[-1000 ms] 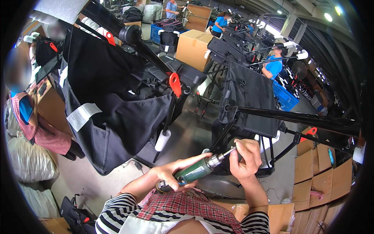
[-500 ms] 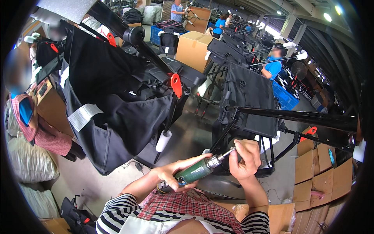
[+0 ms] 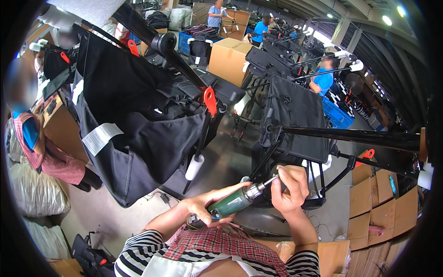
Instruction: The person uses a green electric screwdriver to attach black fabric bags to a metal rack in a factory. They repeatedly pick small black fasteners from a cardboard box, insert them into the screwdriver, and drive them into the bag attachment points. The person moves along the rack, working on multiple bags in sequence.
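My left hand (image 3: 199, 207) is wrapped around the green body of a power screwdriver (image 3: 230, 204), whose silver chuck and bit point up to the right. At the bit's tip, my right hand (image 3: 291, 188) is closed in a pinch, thumb against bent fingers. Whatever small piece it may hold there is hidden. Beyond my left hand stands a large black fabric stroller body (image 3: 138, 152) with a white paper label (image 3: 101, 138) and a red tab (image 3: 210, 101). Past my right hand is a second black folded stroller (image 3: 295, 120) on a tubular frame.
A black tube (image 3: 350, 137) juts across on the right. Flattened cardboard boxes (image 3: 383, 207) stack at lower right. Stuffed white sacks (image 3: 34, 189) and a person in a checked apron (image 3: 55, 152) are at left. A closed carton (image 3: 229, 57) and other workers are farther back.
Both hands and the power screwdriver keep the same pose. In the background, the workers at the far end have shifted slightly.
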A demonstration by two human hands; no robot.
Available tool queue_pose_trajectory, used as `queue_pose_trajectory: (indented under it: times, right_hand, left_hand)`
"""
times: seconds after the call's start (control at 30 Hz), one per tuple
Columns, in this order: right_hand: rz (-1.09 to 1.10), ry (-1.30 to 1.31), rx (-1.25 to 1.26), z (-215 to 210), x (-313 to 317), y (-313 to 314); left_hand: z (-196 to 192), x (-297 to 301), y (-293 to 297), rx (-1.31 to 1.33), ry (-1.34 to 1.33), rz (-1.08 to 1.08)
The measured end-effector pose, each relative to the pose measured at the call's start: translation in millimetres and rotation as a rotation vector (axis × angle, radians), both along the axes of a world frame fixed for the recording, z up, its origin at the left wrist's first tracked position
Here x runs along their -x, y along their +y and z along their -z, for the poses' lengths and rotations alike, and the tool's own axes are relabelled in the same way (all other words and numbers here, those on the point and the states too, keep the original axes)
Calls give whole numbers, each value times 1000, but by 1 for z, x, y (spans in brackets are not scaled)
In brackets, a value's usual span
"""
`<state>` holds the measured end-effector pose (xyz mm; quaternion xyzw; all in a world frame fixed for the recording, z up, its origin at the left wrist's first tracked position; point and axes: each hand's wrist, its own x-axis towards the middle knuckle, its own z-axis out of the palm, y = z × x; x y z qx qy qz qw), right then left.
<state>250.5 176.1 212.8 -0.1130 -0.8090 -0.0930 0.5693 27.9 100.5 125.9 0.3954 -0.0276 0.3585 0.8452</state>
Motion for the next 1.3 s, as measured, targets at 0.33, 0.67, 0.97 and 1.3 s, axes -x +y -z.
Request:
queue_pose_trajectory:
  times: [0.33,0.67,0.97,1.3]
  right_hand:
    - [18,-4,-6,0,1,-4]
    - [46,-16,-21,0,2,-6]
    - [63,-3,24,0,7,-6]
    - [66,-4,140,14,11,-9]
  left_hand:
    - [7,-1,-2,37,-52,-7]
    - [5,1,-3,40,-42,-20]
    - [4,2,-2,82,-51,0]
    - [9,8,-1,125,-58,54]
